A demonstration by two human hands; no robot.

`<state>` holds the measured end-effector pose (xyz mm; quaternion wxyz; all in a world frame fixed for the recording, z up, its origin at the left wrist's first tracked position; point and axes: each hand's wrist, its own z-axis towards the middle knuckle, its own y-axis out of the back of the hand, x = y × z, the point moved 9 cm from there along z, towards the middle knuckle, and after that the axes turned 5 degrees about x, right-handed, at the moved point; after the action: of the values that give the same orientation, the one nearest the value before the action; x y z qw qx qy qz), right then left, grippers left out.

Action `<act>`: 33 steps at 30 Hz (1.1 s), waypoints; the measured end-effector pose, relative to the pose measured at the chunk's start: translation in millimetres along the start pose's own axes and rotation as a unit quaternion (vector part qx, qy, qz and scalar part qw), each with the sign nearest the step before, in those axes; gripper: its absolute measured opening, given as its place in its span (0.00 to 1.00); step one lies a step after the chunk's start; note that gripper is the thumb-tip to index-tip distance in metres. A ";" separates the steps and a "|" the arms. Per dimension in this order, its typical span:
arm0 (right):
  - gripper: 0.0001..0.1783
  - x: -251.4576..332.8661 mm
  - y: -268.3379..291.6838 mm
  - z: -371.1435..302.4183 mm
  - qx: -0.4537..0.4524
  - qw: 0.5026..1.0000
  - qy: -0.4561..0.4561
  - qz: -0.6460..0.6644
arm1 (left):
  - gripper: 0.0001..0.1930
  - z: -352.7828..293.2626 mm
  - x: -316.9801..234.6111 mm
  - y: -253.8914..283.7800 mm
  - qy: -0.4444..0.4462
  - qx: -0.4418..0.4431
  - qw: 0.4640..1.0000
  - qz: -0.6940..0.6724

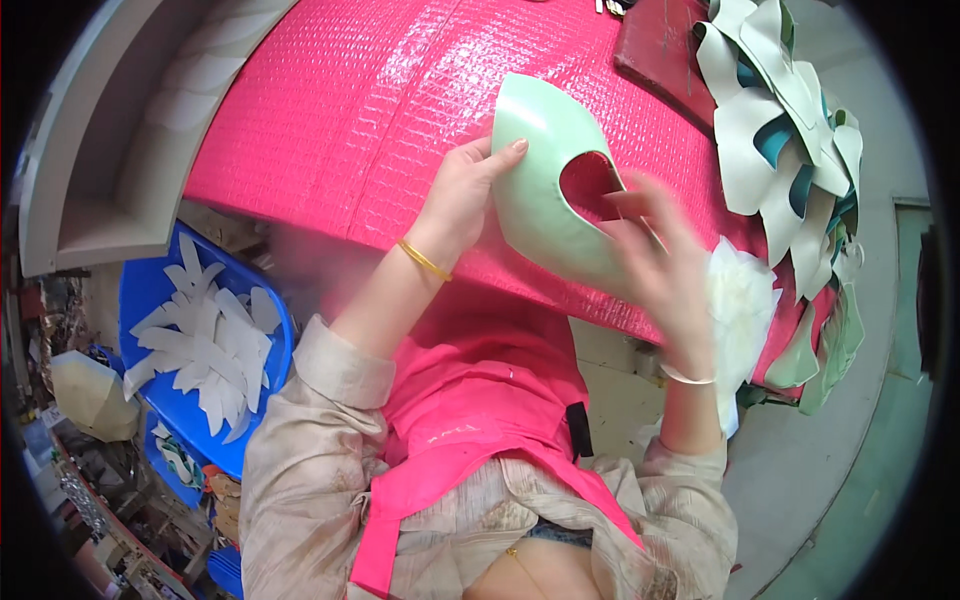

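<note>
A pale green shoe upper [545, 190], smooth and curved with a rounded opening, is held up over the pink table. My left hand [468, 185] grips its left edge, thumb on the outer face and the other fingers hidden behind. Beside the opening, my right hand [655, 260] is at the right part of the upper. Motion blurs its fingers, so I cannot tell whether they pinch the edge or only pass over it.
The table has a shiny pink cover [330, 120]. At its right lies a pile of white and green upper pieces [790, 130], near a dark red board [665, 55] and crumpled white sheets [738, 310]. A blue bin [285, 340] with white cut pieces [205, 345] stands lower left, below a grey shelf [110, 215].
</note>
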<state>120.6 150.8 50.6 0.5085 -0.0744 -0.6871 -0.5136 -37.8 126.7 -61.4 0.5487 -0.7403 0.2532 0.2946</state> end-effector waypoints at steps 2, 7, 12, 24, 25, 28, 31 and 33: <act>0.13 -24.1 -49.7 20.2 0.141 0.979 -0.049 -0.140 | 0.13 4.4 -2.6 1.1 -0.023 -0.016 1.000 0.001; 0.18 -23.9 -53.2 37.8 0.146 0.989 -0.030 -0.004 | 0.12 -0.8 -11.3 -16.6 -0.090 -0.044 0.995 -0.025; 0.18 -20.1 -57.2 47.2 0.040 0.997 -0.035 0.049 | 0.09 14.2 -33.3 -20.9 -0.116 -0.064 0.991 -0.025; 0.12 10.9 -55.2 -85.2 -0.008 0.975 -0.007 -0.221 | 0.07 66.9 -0.1 -20.3 -0.032 -0.039 0.991 0.122; 0.06 15.2 -63.0 -94.4 0.033 0.972 0.020 -0.234 | 0.07 69.6 0.2 -17.0 -0.035 -0.037 0.990 0.128; 0.16 20.4 -65.3 -107.9 0.084 0.982 0.032 -0.166 | 0.09 80.6 9.9 -18.0 -0.001 0.005 0.989 0.150; 0.37 42.2 -29.7 -98.5 0.145 0.952 0.098 -0.250 | 0.11 65.5 -3.4 -39.1 0.058 0.110 0.980 0.156; 0.37 13.3 49.2 -65.3 -0.132 0.976 0.054 -0.165 | 0.13 52.8 -12.1 -73.3 0.062 0.204 0.962 0.169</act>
<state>185.7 116.9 89.0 0.4387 0.0016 -0.5877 -0.6799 -3.5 197.9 -15.9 0.6139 -0.5758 0.4626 0.2783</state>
